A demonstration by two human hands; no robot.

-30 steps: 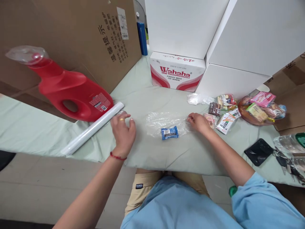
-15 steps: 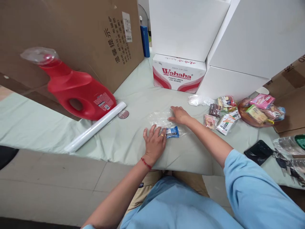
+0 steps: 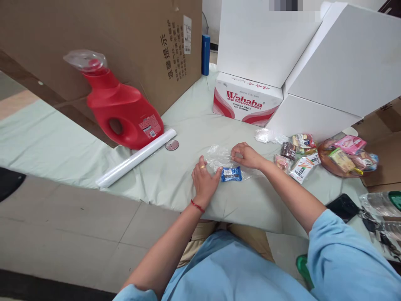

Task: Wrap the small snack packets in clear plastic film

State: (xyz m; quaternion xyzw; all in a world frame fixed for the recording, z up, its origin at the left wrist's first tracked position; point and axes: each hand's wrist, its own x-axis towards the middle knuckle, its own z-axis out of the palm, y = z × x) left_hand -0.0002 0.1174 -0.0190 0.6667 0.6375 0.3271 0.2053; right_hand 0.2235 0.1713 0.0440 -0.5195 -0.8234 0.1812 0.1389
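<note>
A small blue snack packet [image 3: 231, 174] lies on a crumpled sheet of clear plastic film [image 3: 216, 154], on the pale green tablecloth. On the left, my left hand [image 3: 205, 180] rests with its thumb stretched out toward the packet's left end and its fingers at the film's edge. It wears a ring and a red bracelet. My right hand [image 3: 247, 156] is above and right of the packet, its fingers curled in a pinch on the film. The fingertips of this hand are partly hidden.
Left stand a red jug [image 3: 125, 110] and a white roll [image 3: 138, 159], with a round disc [image 3: 172, 145] close by. A Wahaba-like red and white carton [image 3: 246, 100] is behind. Wrapped snacks [image 3: 301, 167], a filled bowl [image 3: 326, 161] and a black phone [image 3: 343, 207] lie right.
My right hand's fingers have curled in from a flatter, spread pose. My left hand has turned and drawn back from the packet, which now shows whole. The view has shifted.
</note>
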